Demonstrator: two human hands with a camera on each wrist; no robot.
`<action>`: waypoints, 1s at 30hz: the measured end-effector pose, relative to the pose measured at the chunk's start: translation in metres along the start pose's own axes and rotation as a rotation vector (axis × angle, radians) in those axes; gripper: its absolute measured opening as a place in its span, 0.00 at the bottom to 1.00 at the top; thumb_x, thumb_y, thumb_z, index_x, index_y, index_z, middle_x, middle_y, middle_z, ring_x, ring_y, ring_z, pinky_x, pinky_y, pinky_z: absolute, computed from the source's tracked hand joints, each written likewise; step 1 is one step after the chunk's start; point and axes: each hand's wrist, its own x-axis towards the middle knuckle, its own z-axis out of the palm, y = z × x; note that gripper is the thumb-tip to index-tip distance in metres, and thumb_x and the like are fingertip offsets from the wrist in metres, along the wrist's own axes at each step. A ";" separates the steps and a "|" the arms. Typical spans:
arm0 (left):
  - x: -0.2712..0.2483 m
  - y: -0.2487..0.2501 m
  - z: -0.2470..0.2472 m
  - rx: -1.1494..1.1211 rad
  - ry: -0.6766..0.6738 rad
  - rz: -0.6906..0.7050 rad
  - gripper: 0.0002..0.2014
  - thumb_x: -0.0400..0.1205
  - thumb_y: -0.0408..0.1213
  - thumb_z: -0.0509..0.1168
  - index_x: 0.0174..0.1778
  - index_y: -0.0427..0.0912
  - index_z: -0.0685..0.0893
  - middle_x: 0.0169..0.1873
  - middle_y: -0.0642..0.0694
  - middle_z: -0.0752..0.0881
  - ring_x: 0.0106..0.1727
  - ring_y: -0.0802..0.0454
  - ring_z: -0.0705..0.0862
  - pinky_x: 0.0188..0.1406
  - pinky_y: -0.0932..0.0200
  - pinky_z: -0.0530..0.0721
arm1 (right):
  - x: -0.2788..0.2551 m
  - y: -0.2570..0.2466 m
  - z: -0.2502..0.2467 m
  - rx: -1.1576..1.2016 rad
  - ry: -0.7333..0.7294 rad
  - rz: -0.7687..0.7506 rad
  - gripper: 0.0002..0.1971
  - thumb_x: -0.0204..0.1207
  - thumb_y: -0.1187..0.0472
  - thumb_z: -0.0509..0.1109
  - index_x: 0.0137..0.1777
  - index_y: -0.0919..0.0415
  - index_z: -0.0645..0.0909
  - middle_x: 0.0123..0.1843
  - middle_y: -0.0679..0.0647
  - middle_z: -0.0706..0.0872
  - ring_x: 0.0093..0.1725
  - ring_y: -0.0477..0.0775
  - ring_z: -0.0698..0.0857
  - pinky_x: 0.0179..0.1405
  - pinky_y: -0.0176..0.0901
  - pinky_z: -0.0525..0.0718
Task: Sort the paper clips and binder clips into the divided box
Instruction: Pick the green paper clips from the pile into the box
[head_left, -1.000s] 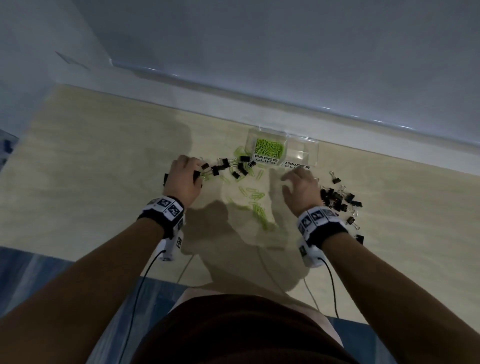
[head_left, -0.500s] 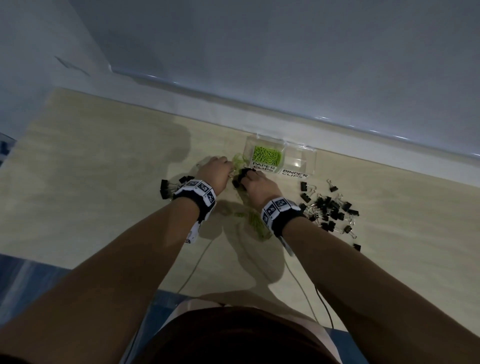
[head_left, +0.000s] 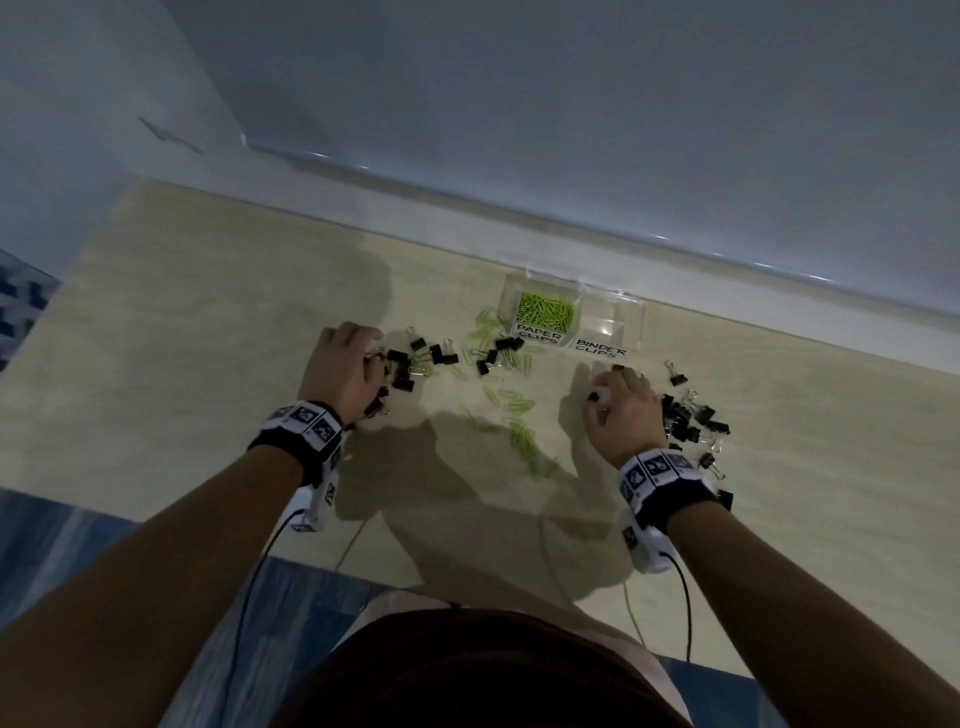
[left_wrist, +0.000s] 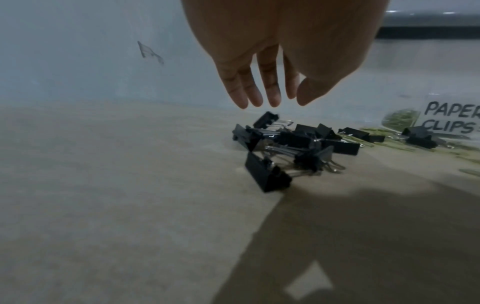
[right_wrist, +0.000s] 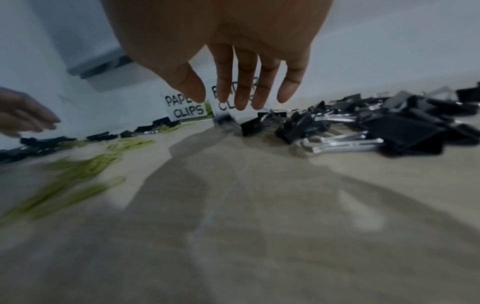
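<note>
A clear divided box (head_left: 638, 317) stands by the far wall. Its left compartment holds green paper clips (head_left: 544, 310); the right one, labelled BINDER CLIPS (head_left: 601, 348), looks empty. My left hand (head_left: 345, 371) hovers with straight fingers (left_wrist: 270, 96) just above a cluster of black binder clips (left_wrist: 285, 148) and holds nothing. My right hand (head_left: 621, 410) hangs with straight fingers (right_wrist: 241, 96) at the left edge of a larger binder clip pile (right_wrist: 384, 127), also holding nothing. Loose green paper clips (head_left: 511, 410) lie between the hands.
More binder clips and paper clips (head_left: 498, 351) are mixed just in front of the box. A white skirting board (head_left: 467, 228) runs behind it. A blue patterned mat (head_left: 62, 535) borders the near edge, and cables (head_left: 249, 582) trail from both wrists.
Half a second ago both hands were together in front of the box. Now they have spread apart, the left back to the left cluster, the right to the right pile.
</note>
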 end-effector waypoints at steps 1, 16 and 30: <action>0.000 0.000 0.001 0.024 -0.003 0.032 0.12 0.77 0.31 0.64 0.56 0.35 0.83 0.53 0.35 0.82 0.55 0.34 0.76 0.53 0.42 0.80 | 0.001 -0.005 -0.001 -0.038 -0.020 -0.029 0.14 0.71 0.60 0.66 0.57 0.62 0.78 0.55 0.59 0.81 0.56 0.63 0.78 0.56 0.59 0.78; -0.009 0.035 0.029 -0.073 -0.193 0.049 0.03 0.75 0.31 0.68 0.39 0.36 0.86 0.46 0.39 0.83 0.51 0.38 0.78 0.51 0.45 0.78 | 0.043 -0.150 0.050 -0.076 -0.347 -0.372 0.10 0.75 0.65 0.63 0.50 0.63 0.84 0.53 0.63 0.81 0.53 0.66 0.82 0.50 0.53 0.84; -0.040 0.041 0.022 -0.233 -0.281 0.129 0.04 0.77 0.35 0.65 0.42 0.42 0.85 0.42 0.43 0.86 0.46 0.44 0.81 0.49 0.49 0.80 | 0.037 -0.132 0.047 -0.131 -0.422 -0.379 0.20 0.80 0.54 0.58 0.72 0.43 0.71 0.73 0.58 0.70 0.72 0.65 0.68 0.71 0.60 0.70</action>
